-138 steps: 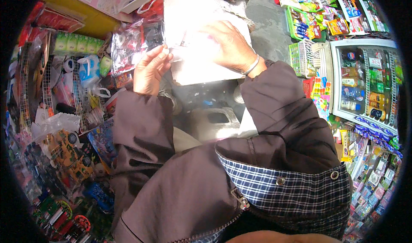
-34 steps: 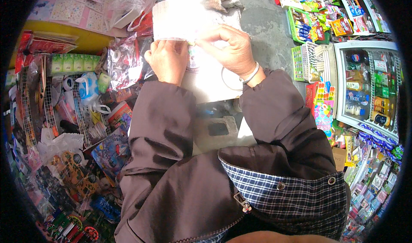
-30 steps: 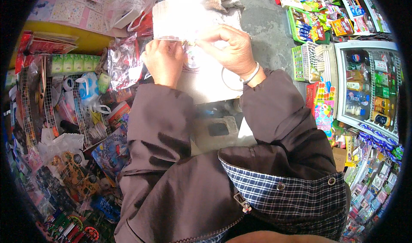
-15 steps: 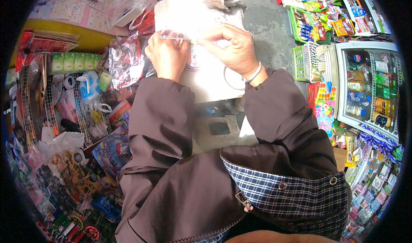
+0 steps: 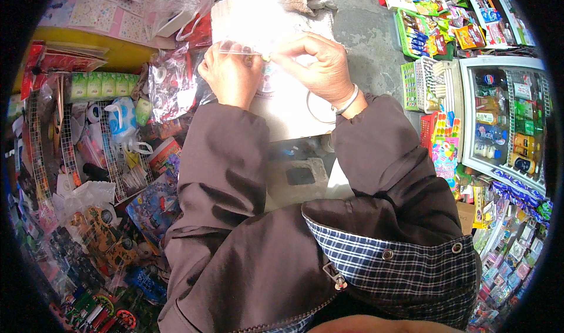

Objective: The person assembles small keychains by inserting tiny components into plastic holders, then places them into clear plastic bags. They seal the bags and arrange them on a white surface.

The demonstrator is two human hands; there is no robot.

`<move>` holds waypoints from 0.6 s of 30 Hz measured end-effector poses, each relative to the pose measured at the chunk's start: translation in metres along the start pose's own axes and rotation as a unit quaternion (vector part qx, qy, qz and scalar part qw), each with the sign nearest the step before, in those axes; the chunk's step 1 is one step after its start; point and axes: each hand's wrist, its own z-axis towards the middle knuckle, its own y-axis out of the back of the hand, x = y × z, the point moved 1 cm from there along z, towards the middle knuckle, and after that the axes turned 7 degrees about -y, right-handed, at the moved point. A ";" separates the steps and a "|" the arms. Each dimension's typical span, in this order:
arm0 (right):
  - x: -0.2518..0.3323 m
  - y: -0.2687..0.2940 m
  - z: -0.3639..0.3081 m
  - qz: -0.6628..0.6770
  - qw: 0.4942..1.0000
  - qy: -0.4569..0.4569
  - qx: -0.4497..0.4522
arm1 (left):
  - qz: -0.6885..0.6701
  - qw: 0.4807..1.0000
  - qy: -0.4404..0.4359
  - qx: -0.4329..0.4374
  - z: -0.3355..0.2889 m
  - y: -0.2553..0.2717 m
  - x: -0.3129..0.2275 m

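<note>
Over a sunlit white surface [image 5: 288,121], my left hand [image 5: 232,77] is closed on a clear plastic strip with rounded bumps [image 5: 233,48]. My right hand [image 5: 317,62] comes in from the other side, thumb and forefinger pinched together close to the strip's right end. A tiny pale-green bit [image 5: 266,57] shows at those fingertips, too small and glare-washed to name. Around my right wrist sits a silvery bangle [image 5: 348,101]. Below the hands, a round printed mark [image 5: 267,80] is partly covered by my left hand.
A crumpled greyish cloth [image 5: 311,2] lies on the far end of the white surface. To the left are hanging packets and wire racks [image 5: 111,151]. On the right stand snack baskets [image 5: 414,33] and a glass-fronted drinks fridge [image 5: 505,118]. Grey floor [image 5: 370,51] runs between.
My left hand has shifted slightly to the right, its fingers bringing the plastic strip closer to my right fingertips. My right hand has hardly moved.
</note>
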 end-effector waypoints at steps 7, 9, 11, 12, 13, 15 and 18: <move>0.004 0.003 -0.002 -0.006 0.999 -0.027 0.030 | -0.005 0.999 0.025 0.045 0.000 0.000 0.000; 0.005 0.004 -0.003 -0.011 0.999 -0.028 0.031 | -0.029 0.999 0.019 0.015 0.000 -0.001 -0.001; 0.006 0.004 -0.002 -0.013 0.999 -0.028 0.033 | -0.041 0.999 0.020 0.008 0.000 -0.002 0.000; 0.006 0.004 -0.002 -0.014 0.999 -0.028 0.033 | -0.042 0.999 0.025 0.017 -0.001 -0.002 0.000; 0.006 0.004 -0.002 -0.013 0.999 -0.028 0.032 | -0.044 0.998 0.027 0.019 -0.001 -0.003 0.000; 0.006 0.003 -0.002 -0.011 0.999 -0.029 0.036 | -0.045 0.998 0.025 0.030 -0.002 -0.003 0.001; 0.006 0.004 -0.003 -0.008 0.999 -0.028 0.038 | -0.088 0.996 0.011 0.012 -0.004 0.000 0.006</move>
